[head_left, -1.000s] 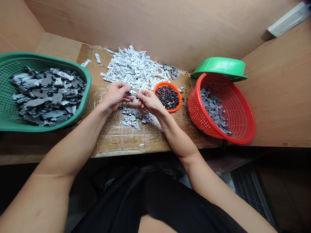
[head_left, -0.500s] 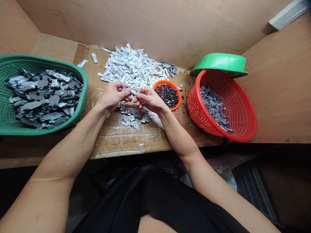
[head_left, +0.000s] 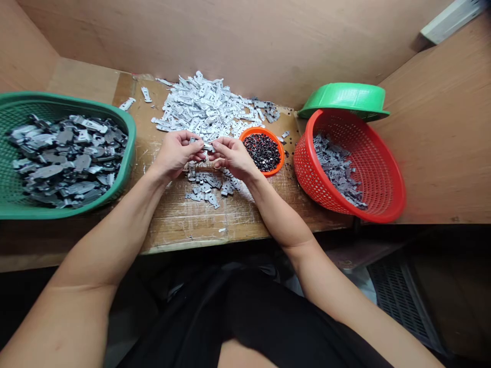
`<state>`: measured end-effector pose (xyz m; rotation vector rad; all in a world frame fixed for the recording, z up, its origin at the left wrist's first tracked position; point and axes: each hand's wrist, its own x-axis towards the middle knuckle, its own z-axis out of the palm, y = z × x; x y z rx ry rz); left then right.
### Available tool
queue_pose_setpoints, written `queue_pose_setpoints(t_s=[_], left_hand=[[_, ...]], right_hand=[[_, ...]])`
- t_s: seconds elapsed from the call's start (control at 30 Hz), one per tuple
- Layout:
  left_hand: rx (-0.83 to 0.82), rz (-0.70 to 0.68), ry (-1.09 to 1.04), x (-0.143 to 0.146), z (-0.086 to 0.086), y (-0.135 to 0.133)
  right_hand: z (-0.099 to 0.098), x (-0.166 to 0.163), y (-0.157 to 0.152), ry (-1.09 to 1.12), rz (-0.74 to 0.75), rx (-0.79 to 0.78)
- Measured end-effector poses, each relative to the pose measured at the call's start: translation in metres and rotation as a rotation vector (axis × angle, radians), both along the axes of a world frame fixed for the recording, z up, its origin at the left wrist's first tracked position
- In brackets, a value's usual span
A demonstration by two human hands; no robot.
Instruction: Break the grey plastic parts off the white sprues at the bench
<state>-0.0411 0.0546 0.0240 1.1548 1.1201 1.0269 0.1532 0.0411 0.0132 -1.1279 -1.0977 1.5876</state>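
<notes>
Between my hands is a small stamped metal piece (head_left: pixel 207 146), partly covered by the fingers. My left hand (head_left: pixel 180 153) is closed on its left end, thumb and fingers pinching. My right hand (head_left: pixel 232 157) pinches the right end from the other side. Right behind the hands lies a heap of pale metal pieces (head_left: pixel 203 105). Grey metal pieces (head_left: pixel 205 189) are scattered on the worktop just in front of them. Close to my right hand stands an orange bowl (head_left: pixel 281 162) of small dark metal parts (head_left: pixel 263 153).
A green basket (head_left: pixel 132 153) full of assembled-looking metal parts stands on the left. On the right, a red basket (head_left: pixel 387 179) tilts with grey pieces inside, and a bright green basin (head_left: pixel 347 99) sits behind it. Wooden panels (head_left: pixel 268 46) enclose the cardboard-covered worktop (head_left: pixel 184 225).
The two hands have drawn slightly closer together around the metal piece, and the right fingers have shifted on it. The whole view has moved a little.
</notes>
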Motion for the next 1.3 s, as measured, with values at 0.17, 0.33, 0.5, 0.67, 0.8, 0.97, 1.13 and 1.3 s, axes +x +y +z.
queue_pose_setpoints(t_s=[0.17, 0.33, 0.5, 0.67, 0.8, 0.97, 1.13, 1.3], left_hand=[[-0.008, -0.029, -0.005, -0.004, -0.003, 0.002], [-0.052, -0.097, -0.018, -0.005, -0.007, 0.003], [-0.05, -0.076, -0.048, -0.004, -0.012, 0.005], [-0.024, -0.017, -0.074, -0.001, -0.011, 0.004], [-0.018, 0.003, -0.06, 0.001, -0.007, 0.002], [-0.017, 0.046, -0.085, 0.004, -0.007, 0.001], [-0.024, 0.051, -0.126, 0.005, -0.009, 0.0], [0.006, 0.046, -0.146, 0.005, -0.013, 0.002]], right_hand=[[-0.002, 0.004, 0.001, 0.005, -0.003, -0.04], [-0.002, 0.002, 0.0, -0.024, 0.004, -0.08], [-0.002, 0.002, 0.0, 0.01, 0.028, -0.093], [-0.006, -0.002, -0.001, 0.08, 0.061, 0.007], [-0.018, -0.007, 0.002, 0.075, 0.055, 0.13], [-0.031, -0.007, 0.008, 0.065, 0.049, 0.203], [-0.031, -0.007, 0.008, 0.112, 0.022, 0.173], [-0.026, -0.009, 0.004, 0.2, 0.0, 0.106]])
